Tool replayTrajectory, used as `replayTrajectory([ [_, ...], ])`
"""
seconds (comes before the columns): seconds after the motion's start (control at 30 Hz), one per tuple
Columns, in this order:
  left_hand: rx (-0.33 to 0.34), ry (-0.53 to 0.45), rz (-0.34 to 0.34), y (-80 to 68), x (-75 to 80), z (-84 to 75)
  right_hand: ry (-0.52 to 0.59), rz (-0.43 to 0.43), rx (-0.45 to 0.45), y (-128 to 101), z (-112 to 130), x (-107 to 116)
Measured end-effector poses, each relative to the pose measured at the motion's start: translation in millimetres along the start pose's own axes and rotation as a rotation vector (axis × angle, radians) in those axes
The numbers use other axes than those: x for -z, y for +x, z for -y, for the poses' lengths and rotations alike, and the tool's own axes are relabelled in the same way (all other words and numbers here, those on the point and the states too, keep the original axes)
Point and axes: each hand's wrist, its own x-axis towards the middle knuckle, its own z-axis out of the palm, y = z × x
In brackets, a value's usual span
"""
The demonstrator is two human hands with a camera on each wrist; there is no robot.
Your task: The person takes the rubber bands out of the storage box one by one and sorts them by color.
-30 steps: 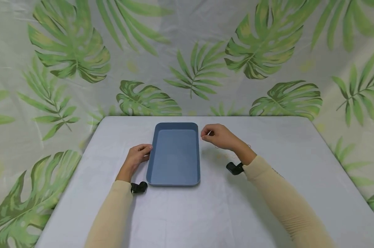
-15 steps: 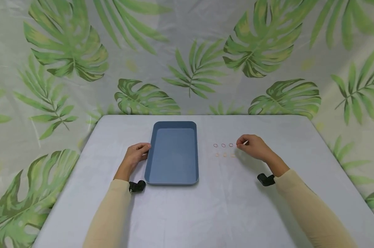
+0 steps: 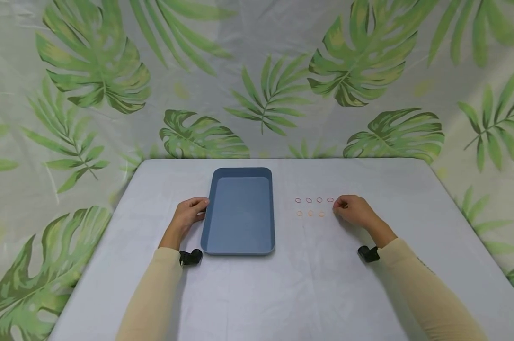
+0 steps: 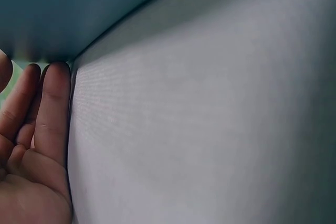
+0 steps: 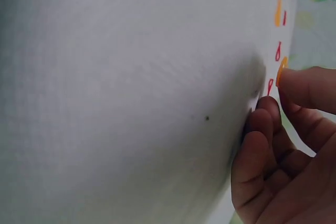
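In the head view the small rings [image 3: 314,207] are showing too tiny to tell what they are made of. The right hand [image 3: 354,210] is covering the spot beside the last orange ring, hiding whether its fingers [image 5: 265,129] are touching the bench [image 3: 316,284]. In the left wrist view the blue tray [image 4: 79,9] is blurring and running off the top edge.

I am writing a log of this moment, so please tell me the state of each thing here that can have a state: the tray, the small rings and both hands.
Blue tray: flat on the table, nothing in it.
Red rings: four in a row on the table.
Orange rings: three in a row, nearer the person.
Left hand: fingertips touching the tray's side, holding nothing.
Right hand: fingers curled beside the rings; a grip cannot be told.
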Motion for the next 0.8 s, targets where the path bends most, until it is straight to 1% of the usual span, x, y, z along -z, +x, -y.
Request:
replayTrajectory([
  [0.13,0.007,0.001,0.003,0.2,-1.5,1.4,-0.011,-0.007,-0.007,-2.1,-2.2,-3.6],
  [0.3,0.001,0.013,0.015,-1.2,-1.3,1.4,-0.035,-0.005,-0.005,-6.0,-2.7,-6.4],
  [0.57,0.008,0.011,0.016,-1.1,-2.9,1.4,-0.052,-0.007,0.000,-8.5,-1.4,-5.6],
  [0.7,0.006,0.016,0.017,-1.9,-2.9,1.3,-0.039,-0.005,-0.005,-8.7,-1.1,-6.5],
  [0.8,0.005,0.025,0.015,-2.4,-1.2,2.7,-0.011,0.015,0.000,-10.3,-0.8,-6.4],
])
